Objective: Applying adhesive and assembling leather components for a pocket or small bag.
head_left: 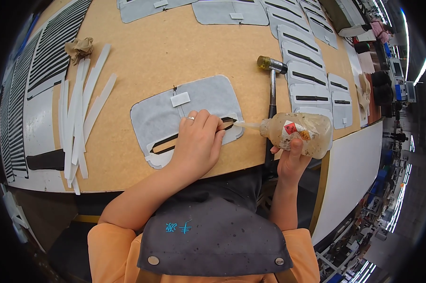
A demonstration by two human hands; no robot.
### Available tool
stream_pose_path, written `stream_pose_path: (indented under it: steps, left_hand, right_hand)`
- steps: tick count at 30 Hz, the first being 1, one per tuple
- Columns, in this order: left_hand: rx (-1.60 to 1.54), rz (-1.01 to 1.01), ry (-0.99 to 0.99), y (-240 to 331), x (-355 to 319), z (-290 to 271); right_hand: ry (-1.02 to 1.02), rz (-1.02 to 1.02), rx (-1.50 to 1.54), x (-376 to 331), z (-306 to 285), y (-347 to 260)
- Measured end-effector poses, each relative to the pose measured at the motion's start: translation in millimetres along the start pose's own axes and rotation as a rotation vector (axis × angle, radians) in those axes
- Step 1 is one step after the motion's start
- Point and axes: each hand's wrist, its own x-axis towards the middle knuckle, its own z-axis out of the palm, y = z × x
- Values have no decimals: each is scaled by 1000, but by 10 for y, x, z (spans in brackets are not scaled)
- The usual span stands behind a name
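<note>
Our right hand [291,162] grips a translucent bottle [319,128], its nozzle [254,126] at the black-edged slot [163,146], just right of our left hand's fingers. Our left hand [197,144] rests, fingers bent, over the grey panel [154,115] beneath them; whether they pinch anything, we cannot tell. A hammer [273,87] lies beyond our right fingers, white strips [77,118] well left of our left ones.

**Matt Cloth, Shiny Metal**

A grey panel [206,96] looks matt and felt-like, a translucent plastic bottle [322,129] smeared and grimy. The hammer [273,87] has a shiny metal shaft; the table [175,52] appears smooth, wood-like board.
</note>
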Motion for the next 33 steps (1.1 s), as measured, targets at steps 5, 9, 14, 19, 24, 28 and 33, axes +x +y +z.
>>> stream_pose_path:
  steps: [5,9,14,19,24,28,33]
  left_hand:
    - [2,9,3,-5,-4,0]
    - [8,8,2,1,-2,1]
    - [8,17,5,-10,-6,10]
    - [17,14,3,-6,-5,9]
    - [19,15,7,-8,-5,11]
    - [10,16,17,-17,-14,19]
    - [10,27,23,-17,-8,26]
  right_hand:
    - [-11,-37,-60,-75,-10,24]
    - [-16,-175,-202,-102,-77,169]
    - [-36,-253,-373,-118,-126,192]
    - [-50,-307,-412,-102,-93,201]
    - [-33,-140,-196,-106,-97,144]
    - [-59,361,786,157,-104,-92]
    - [42,88,214,243,-2,-16]
